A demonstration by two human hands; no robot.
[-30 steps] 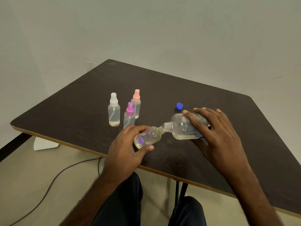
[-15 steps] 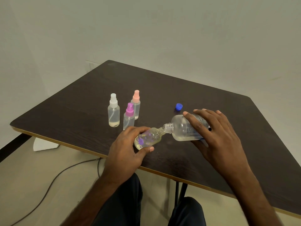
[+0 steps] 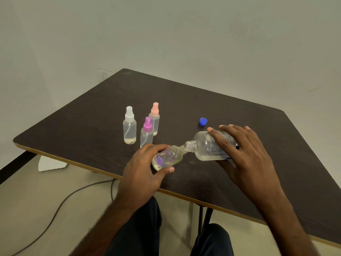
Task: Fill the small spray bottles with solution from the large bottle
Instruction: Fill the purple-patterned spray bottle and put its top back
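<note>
- The left hand [image 3: 142, 172] grips the small bottle [image 3: 167, 157] — the one with purple flowers on it. Its fingers [image 3: 156, 147] curl over the top, and the thumb presses from below.
- The small bottle is tipped over, low by the near edge of the bench [image 3: 92, 122]. Its open neck points toward the other hand.
- The right hand [image 3: 243, 154] holds the large bottle [image 3: 206, 146] on its side, with its fingers wrapped across the label.
- The large bottle's open mouth touches the small bottle's neck — mouth to mouth. A little pale liquid sits in each.
- A blue cap [image 3: 203, 121] lies on the bench just behind the large bottle.
- Three more spray bottles stand upright, close together, farther back on the left: a white-topped bottle [image 3: 129, 128], a purple-topped bottle [image 3: 147, 133] and a peach-topped bottle [image 3: 154, 117].
- The purple-topped bottle stands just behind the left hand.
</note>
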